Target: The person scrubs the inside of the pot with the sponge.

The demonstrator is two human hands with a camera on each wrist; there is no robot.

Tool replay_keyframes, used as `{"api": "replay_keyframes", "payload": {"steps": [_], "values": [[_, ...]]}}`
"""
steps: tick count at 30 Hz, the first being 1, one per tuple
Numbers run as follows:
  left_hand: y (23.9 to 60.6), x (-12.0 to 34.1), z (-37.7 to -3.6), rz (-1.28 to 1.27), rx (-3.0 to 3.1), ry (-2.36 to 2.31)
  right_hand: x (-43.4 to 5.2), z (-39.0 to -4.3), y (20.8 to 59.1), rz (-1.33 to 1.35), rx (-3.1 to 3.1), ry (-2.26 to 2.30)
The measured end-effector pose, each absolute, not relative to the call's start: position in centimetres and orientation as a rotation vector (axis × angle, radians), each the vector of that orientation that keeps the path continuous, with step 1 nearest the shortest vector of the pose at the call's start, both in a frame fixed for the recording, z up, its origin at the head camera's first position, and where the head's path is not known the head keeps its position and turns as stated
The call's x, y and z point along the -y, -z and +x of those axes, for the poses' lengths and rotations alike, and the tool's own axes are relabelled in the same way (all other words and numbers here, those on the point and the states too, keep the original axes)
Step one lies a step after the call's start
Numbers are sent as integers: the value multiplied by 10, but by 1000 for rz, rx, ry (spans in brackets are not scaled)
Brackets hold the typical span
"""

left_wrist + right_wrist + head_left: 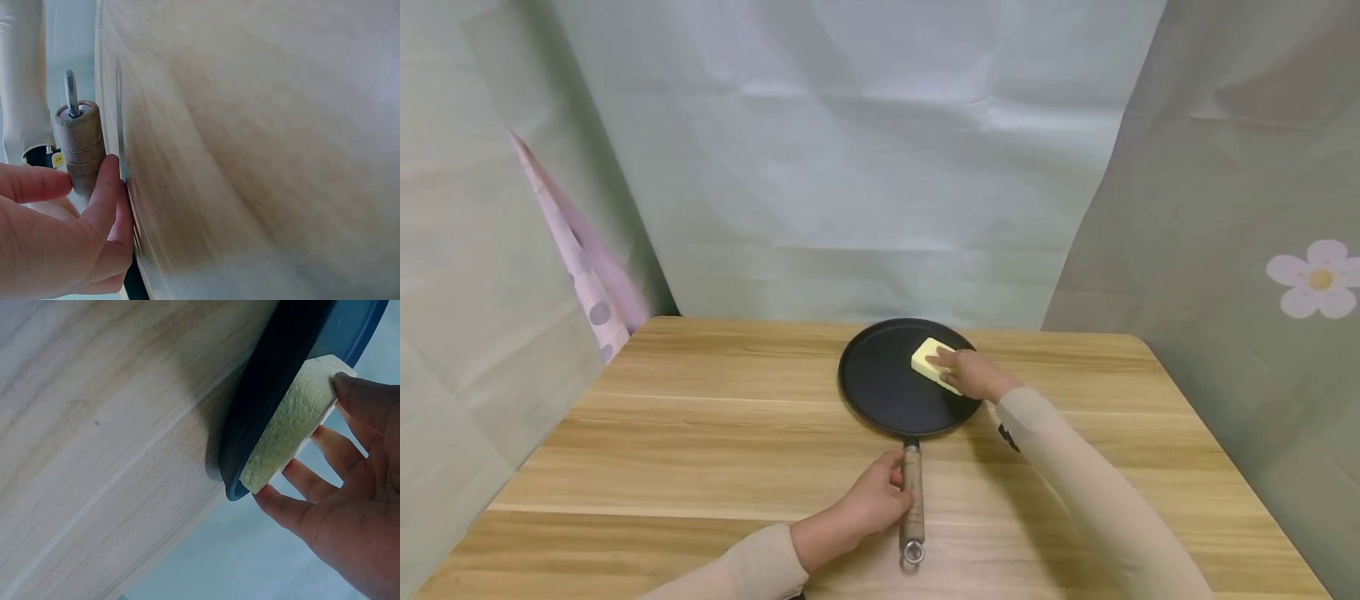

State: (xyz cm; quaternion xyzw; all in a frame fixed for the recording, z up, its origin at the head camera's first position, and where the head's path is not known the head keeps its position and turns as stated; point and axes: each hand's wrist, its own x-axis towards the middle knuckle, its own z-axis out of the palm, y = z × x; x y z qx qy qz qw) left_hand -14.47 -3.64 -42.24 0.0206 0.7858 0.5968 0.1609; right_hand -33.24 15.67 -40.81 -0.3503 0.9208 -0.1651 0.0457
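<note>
The right hand lies on top of a pale yellow sponge, fingers spread over its upper face and curling round its edges. In the right wrist view the fingertips wrap the sponge's sides, so the hand is holding it and pressing it down. The sponge sits inside a round black pan, on the far right part of its flat surface, close to the low rim.

The sponge looks porous and soft. It would likely squash under pressure and weigh very little. Holding it from above with fingers over the edges, as here, seems the sure way to keep it under control.

The left hand closes round the pan's wooden handle, which points toward the person. In the left wrist view the thumb and fingers pinch the handle near its end, where a metal hanging ring sticks out.

The pan rests flat on a light wooden counter, near its middle. It appears stiff, shallow and probably fairly heavy, with a smooth dark surface that could be slippery. The wooden handle is the natural place to steady it.

Both arms wear beige sleeves. Pale green cloth hangs behind and beside the counter, with a white flower print on the right.
</note>
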Motion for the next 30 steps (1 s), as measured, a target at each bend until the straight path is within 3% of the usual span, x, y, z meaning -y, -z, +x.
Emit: {"api": "replay_keyframes", "payload": {"steps": [30], "values": [[426,37,-146,76,-2243,-1718,-154,-303,412,-1103,-2926,480]]}}
